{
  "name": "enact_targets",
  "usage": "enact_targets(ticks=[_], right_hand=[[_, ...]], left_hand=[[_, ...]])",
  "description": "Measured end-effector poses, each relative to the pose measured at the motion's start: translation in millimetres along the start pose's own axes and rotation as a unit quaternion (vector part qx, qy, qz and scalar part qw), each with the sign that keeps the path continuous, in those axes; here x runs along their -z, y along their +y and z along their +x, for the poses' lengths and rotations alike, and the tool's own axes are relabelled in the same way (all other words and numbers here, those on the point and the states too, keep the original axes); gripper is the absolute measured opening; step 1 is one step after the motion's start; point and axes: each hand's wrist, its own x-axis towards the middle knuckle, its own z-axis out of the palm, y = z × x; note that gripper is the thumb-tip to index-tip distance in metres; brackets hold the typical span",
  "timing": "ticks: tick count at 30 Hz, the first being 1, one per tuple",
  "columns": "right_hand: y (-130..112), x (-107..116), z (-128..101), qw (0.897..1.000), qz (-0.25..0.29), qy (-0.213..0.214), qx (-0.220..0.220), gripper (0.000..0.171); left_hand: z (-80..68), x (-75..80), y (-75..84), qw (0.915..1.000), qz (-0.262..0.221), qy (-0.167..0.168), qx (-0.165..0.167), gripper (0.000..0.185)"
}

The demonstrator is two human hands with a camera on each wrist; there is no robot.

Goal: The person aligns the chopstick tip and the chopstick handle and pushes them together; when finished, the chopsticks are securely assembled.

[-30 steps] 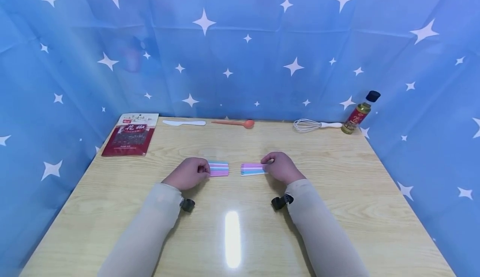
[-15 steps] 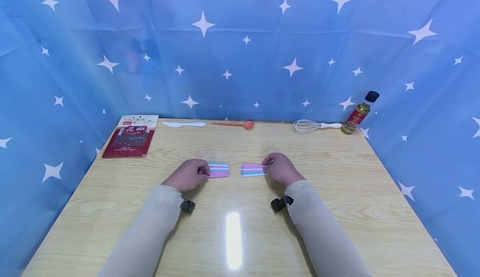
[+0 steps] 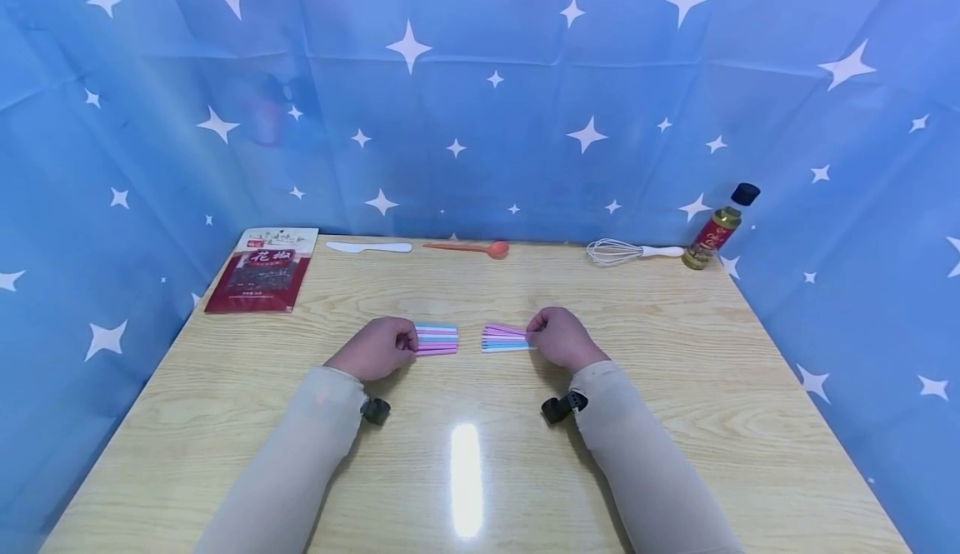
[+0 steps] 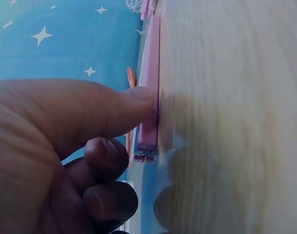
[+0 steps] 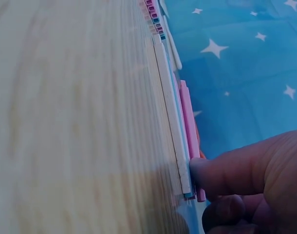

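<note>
Two small rows of pastel plastic sticks with hollow ends lie end to end at the middle of the table. Over the outer end of the left row (image 3: pixel 437 337), my left hand (image 3: pixel 377 349) has curled fingers, its thumb against a pink plastic stick (image 4: pixel 149 73) on the near side; the index fingertip is hidden. My right hand (image 3: pixel 561 339) is at the outer end of the right row (image 3: pixel 504 341). It pinches a pink plastic stick (image 5: pixel 188 119), which slants away from the white stick (image 5: pixel 172 117) and blue ones beside it.
Along the table's back lie a red spice packet (image 3: pixel 261 275), a white knife (image 3: pixel 369 247), an orange spoon (image 3: pixel 495 249) and a whisk (image 3: pixel 618 251). An oil bottle (image 3: pixel 712 233) stands at the back right corner. A blue starred curtain (image 3: pixel 480 121) closes off the back and sides.
The pink stick at the far side of the right row has swung to a slant. The near pink stick of the left row has tilted slightly. Both hands have barely moved.
</note>
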Motion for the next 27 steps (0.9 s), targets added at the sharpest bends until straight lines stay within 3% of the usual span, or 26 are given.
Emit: enact_targets(ticks=[8,14,20,27], right_hand=[[0.9,-0.5,-2.6,1.0,0.017,-0.002,0.001,0.009],[-0.1,-2.9,-2.8,0.997,0.066,0.023,0.021,0.01],[2.1,-1.4,-3.8,0.986,0.139,0.035,0.083,0.008],[5.0,0.2,-2.1,0.968,0.204,0.011,0.142,0.025]], left_hand=[[0.8,-1.6,-0.9,0.9999,0.009,0.002,0.004,0.015],[-0.4,-2.2,1.9,0.9998,0.019,0.0,0.012,0.015],[-1.1,-2.5,3.7,0.9999,0.015,-0.001,0.003,0.013],[-0.2,-3.5,7.1,0.9973,-0.034,0.056,-0.031,0.005]])
